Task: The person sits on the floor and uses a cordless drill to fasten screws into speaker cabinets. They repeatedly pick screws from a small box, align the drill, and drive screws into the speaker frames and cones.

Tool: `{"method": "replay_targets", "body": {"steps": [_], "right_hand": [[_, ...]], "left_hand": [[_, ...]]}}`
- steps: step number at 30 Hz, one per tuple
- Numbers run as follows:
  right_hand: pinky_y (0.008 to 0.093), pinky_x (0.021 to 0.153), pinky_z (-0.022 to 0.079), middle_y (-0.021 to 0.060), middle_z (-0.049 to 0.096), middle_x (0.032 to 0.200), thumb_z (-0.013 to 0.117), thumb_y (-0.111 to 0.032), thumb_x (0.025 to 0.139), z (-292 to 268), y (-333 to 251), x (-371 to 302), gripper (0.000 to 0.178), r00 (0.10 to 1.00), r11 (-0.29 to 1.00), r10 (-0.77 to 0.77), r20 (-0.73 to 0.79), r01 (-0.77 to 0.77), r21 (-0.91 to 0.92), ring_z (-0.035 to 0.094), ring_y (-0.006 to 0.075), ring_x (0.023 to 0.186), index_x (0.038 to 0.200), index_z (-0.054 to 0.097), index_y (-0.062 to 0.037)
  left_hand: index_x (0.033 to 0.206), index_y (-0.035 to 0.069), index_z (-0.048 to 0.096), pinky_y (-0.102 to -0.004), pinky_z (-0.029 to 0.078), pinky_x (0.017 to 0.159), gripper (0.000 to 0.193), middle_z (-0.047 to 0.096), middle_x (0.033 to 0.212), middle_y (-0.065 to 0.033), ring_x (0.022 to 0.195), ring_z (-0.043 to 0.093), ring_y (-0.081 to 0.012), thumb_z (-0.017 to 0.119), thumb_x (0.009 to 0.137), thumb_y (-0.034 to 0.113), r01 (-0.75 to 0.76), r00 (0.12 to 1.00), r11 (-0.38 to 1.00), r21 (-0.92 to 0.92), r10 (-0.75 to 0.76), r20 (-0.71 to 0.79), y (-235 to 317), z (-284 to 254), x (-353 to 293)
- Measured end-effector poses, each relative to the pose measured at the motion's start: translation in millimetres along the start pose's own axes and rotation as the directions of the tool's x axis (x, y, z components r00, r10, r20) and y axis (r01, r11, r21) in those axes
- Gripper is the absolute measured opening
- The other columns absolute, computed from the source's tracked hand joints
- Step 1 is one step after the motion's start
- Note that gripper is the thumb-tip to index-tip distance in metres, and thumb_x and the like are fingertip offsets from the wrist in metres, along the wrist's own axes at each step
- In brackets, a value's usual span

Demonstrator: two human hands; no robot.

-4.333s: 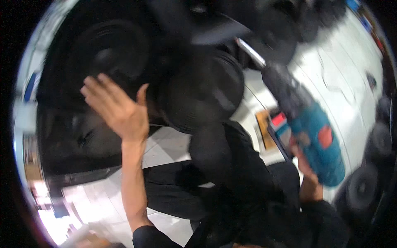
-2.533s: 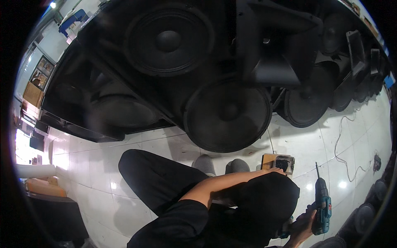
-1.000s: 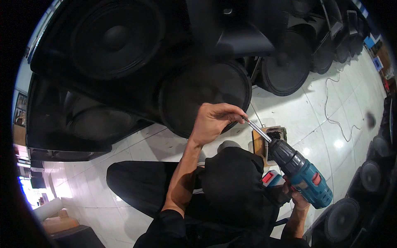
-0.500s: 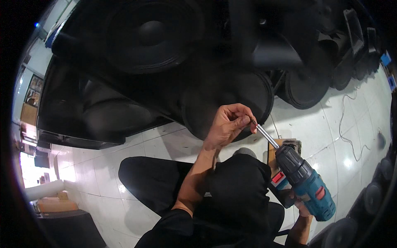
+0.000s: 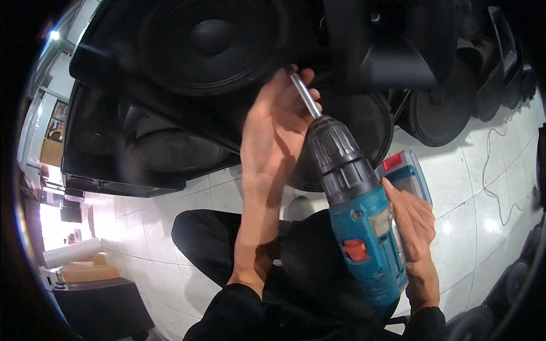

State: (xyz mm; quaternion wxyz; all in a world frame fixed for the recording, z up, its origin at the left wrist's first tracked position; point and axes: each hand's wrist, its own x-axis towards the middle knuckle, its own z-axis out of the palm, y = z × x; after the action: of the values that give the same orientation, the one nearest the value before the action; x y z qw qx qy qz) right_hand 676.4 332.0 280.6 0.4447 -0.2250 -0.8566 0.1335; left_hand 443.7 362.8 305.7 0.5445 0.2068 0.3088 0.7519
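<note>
Wrapping its fingers around the handle, the right grip point(image 5: 412, 221) carries a teal-and-black cordless drill point(image 5: 367, 244), whose body lies just left of that grip and reaches both above and below it. The black chuck point(image 5: 341, 165) sits up and to the left, with a silver metal shaft point(image 5: 306, 96) slanting out of it toward the upper left. Half a second ago the drill was farther right and lower; now it has come up and over, and it looks larger. Its battery pack point(image 5: 406, 173) with the red latch, then left of the drill body, now shows on the right, directly above the right grip. Higher up, the left grip point(image 5: 270, 136) has left the fingertip pinch it kept at the shaft's end; its fingers curl behind and beside the shaft, but whether they touch or press it, I cannot tell. Beyond the left grip, up and to the left, stays the large black speaker cone point(image 5: 213, 40); a second round speaker point(image 5: 369, 122) stands to its right, partly hidden by the chuck. Well to the right of the right grip, a thin cable point(image 5: 487, 182) lies on the pale tiled floor point(image 5: 455, 193).
</note>
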Motion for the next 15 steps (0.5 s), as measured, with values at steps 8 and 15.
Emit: {"method": "replay_targets", "body": {"steps": [8, 15], "right_hand": [[0.0326, 0.056, 0.054, 0.0278, 0.068, 0.1, 0.068, -0.009, 0.08, 16.6, 12.0, 5.0, 0.044, 0.992, 0.994, -0.104, -0.067, 0.106, 0.033, 0.067, 0.0247, 0.069, 0.118, 0.06, 0.012], [0.0333, 0.056, 0.056, 0.0286, 0.068, 0.101, 0.07, -0.012, 0.081, 19.7, 16.4, 10.2, 0.044, 0.99, 0.993, -0.106, -0.089, 0.11, 0.037, 0.069, 0.0249, 0.068, 0.117, 0.06, 0.0116]], "left_hand": [[0.102, 0.002, 0.068, -0.0362, 0.057, 0.076, 0.022, 0.071, 0.104, -0.0124, 0.085, 0.069, -0.021, 0.062, 0.093, 0.021, 0.026, 0.998, 0.998, -0.05, -0.023, 0.05, 16.7, -8.3, 14.6], [0.099, 0.003, 0.07, -0.0359, 0.057, 0.076, 0.017, 0.074, 0.098, -0.011, 0.083, 0.07, -0.0204, 0.063, 0.092, 0.017, 0.079, 0.992, 0.988, -0.13, -0.065, 0.111, 17.5, -8.9, 22.1]]}}
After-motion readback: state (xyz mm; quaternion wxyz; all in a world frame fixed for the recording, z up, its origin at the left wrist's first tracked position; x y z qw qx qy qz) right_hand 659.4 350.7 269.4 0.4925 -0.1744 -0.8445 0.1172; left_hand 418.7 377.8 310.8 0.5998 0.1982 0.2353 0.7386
